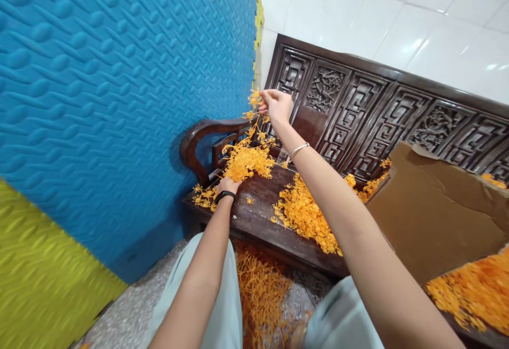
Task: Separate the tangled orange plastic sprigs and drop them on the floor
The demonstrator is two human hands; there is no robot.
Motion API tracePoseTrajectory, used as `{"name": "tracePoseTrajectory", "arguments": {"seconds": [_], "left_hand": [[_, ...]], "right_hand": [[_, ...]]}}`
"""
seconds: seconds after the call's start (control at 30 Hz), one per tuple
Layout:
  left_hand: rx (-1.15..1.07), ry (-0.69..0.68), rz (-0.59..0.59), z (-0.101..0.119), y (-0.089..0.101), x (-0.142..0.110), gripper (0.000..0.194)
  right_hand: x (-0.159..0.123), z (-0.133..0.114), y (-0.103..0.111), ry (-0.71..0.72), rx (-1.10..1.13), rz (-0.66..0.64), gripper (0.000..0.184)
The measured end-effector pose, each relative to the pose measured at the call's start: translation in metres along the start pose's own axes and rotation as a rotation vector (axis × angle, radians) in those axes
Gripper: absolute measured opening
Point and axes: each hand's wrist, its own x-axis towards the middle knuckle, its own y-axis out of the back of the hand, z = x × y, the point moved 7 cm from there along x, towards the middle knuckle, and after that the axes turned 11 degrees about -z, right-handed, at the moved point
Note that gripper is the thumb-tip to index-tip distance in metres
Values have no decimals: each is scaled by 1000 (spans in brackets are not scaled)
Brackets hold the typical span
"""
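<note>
A large bunch of orange plastic flower pieces (248, 163) is at the left end of a dark wooden bench. My left hand (228, 184), with a black band at the wrist, grips its near side, and the orange pieces hide most of the fingers. Raised above the bunch, my right hand (277, 106) has its fingers closed in a pinch on an orange flower strand (254, 99). The strand hangs down toward the bunch. A silver bangle circles the right wrist.
More orange pieces are heaped on the bench seat (254, 211), beside a cardboard sheet (433, 211). Orange stems (262, 290) cover the floor between my legs. A carved backrest (353, 110) stands behind, with an armrest (194, 145) and blue foam mat (119, 99) at left.
</note>
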Motion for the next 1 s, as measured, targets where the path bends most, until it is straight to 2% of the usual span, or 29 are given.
{"name": "tracePoseTrajectory", "arguments": {"seconds": [0.13,0.23,0.33,0.47,0.63,0.8,1.0], "left_hand": [[12,-22,22,0,1,-2,30],[35,-29,45,0,4,-4,31],[65,-23,127,5,13,-9,31],[101,3,228,17,22,-19,41],[147,-49,219,29,20,-28,104],[185,-107,115,34,18,-29,113],[186,-208,77,48,31,-38,125]], "right_hand": [[28,-7,19,80,55,24,32],[55,-25,46,146,121,20,34],[70,-45,68,177,129,-29,33],[59,-62,78,174,123,-87,15],[37,-64,77,103,131,-140,7],[26,-67,86,79,118,-166,7],[4,-72,108,48,110,-208,10]]}}
